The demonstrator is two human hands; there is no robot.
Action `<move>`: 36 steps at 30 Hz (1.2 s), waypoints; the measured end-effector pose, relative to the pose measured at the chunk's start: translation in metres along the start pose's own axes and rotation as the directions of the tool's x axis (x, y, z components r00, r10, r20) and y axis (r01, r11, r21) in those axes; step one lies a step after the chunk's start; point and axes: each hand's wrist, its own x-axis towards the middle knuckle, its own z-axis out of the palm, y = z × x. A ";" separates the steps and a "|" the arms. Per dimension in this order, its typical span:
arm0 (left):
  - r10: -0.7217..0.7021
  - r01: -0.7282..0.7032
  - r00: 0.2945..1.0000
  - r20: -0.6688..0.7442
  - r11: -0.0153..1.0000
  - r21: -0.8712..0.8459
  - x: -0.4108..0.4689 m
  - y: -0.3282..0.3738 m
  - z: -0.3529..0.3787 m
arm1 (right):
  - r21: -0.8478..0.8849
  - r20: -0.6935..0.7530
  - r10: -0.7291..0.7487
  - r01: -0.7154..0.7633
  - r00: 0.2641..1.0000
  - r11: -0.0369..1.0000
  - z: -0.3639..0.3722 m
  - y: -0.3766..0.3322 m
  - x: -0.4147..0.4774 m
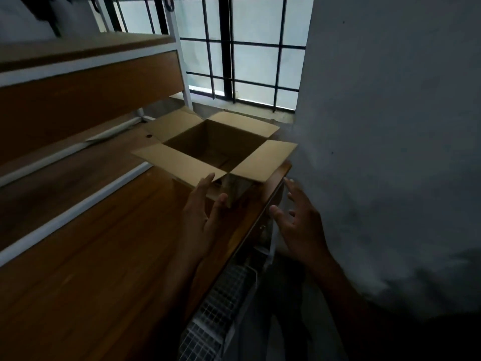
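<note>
My cardboard box (216, 149) is plain brown and stands upright, its four top flaps folded outward and flat, the inside dark. It sits on the wooden table (104, 256), at its far right corner, near the edge.

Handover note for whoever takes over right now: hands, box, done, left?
Left hand: open, fingers straight, at near corner of the brown cardboard box; contact unclear.
Right hand: open, holds nothing, right of the box.
Box: on the wooden desk by the barred window, four flaps out, nothing visible inside.
Done: flaps open. Left: likely grip box with both hands.
</note>
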 end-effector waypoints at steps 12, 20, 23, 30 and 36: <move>-0.366 0.440 0.888 -0.277 0.852 0.284 0.178 -0.050 0.088 | -0.117 0.147 -0.075 0.092 0.986 0.989 0.004 0.084 0.253; -0.599 0.726 0.661 -0.452 0.663 0.183 0.218 -0.113 0.124 | -0.407 0.457 0.445 -0.264 0.770 0.875 0.063 0.136 0.361; -0.726 0.734 0.473 -0.499 0.638 -0.233 0.221 -0.127 0.123 | -0.272 0.537 0.460 -0.371 0.707 0.888 0.079 0.143 0.359; -0.852 0.643 0.338 -0.399 0.519 -0.563 0.210 -0.142 0.117 | -0.163 0.571 0.445 -0.435 0.690 0.885 0.092 0.154 0.367; -0.902 0.743 0.263 -0.343 0.416 -0.524 0.181 -0.118 0.120 | -0.127 0.650 0.437 -0.478 0.622 0.869 0.101 0.166 0.379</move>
